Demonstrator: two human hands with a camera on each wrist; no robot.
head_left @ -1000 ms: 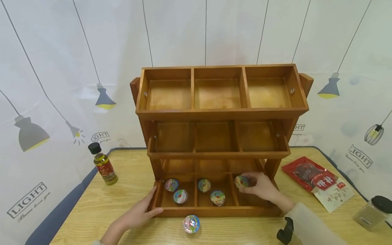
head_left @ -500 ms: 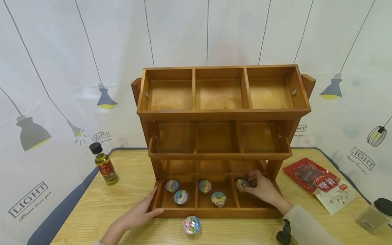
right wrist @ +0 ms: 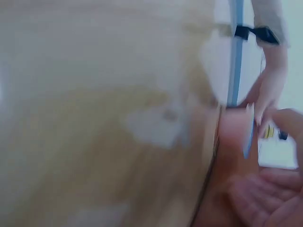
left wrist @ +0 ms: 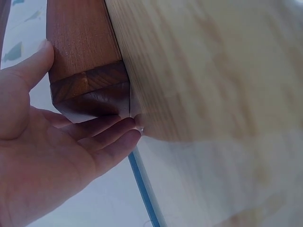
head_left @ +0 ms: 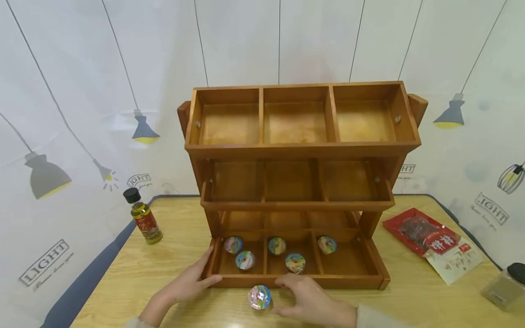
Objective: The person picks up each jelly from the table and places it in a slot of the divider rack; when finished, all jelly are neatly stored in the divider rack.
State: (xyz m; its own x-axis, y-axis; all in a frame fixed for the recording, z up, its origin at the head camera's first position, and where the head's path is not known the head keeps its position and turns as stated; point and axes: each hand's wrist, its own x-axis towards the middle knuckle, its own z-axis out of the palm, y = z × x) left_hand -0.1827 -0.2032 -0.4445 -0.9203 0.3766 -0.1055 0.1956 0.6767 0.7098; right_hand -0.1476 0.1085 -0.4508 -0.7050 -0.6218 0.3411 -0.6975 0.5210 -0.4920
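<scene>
A wooden three-tier rack [head_left: 303,149] stands on the table. My left hand [head_left: 189,281] holds its lower left front corner, thumb on the front face and fingers at the side; in the left wrist view the wood end [left wrist: 90,85] lies between them. In front of the rack sits a jelly cup [head_left: 259,297] with a shiny printed lid. My right hand [head_left: 309,300] is just right of that cup, thumb and fingers apart with nothing between them. The right wrist view is blurred. In the bottom tier, one jelly cup [head_left: 326,245] lies in the right compartment.
Two jelly cups [head_left: 244,260] lie in the bottom tier's left compartment and two more [head_left: 295,263] in the middle one. An oil bottle [head_left: 143,216] stands at the left. At the right are a red snack bag [head_left: 430,241] and a clear jar [head_left: 506,287] with a black lid.
My right hand has let go of the jelly cup in the right compartment and moved left and toward me, beside the cup on the table. The left hand stays at the corner.
</scene>
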